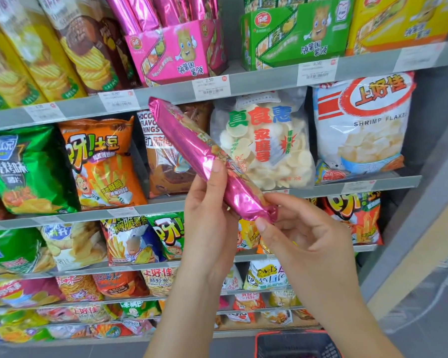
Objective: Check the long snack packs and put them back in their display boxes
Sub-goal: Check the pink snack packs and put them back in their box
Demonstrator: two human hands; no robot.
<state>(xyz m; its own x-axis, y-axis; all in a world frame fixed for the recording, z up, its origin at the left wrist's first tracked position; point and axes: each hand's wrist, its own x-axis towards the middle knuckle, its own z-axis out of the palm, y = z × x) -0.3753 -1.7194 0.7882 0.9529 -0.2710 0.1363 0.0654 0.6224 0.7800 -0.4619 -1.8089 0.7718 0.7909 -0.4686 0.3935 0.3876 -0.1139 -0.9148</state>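
Note:
A long pink foil snack pack (192,143) is held slanted in front of the shelves, its top end up left and its bottom end down right. My left hand (207,215) grips its lower half, thumb across the front. My right hand (295,228) pinches the crimped bottom end between thumb and fingers. On the top shelf stands the pink display box (176,52) with several matching pink packs upright in it. A green display box (292,34) with green packs stands to its right.
Shelves (264,80) of chip bags fill the view, with price tags on the rails. A yellow display box (398,19) is at top right, tall chip packs (70,45) at top left. A red-rimmed shopping basket (295,343) sits below my right arm.

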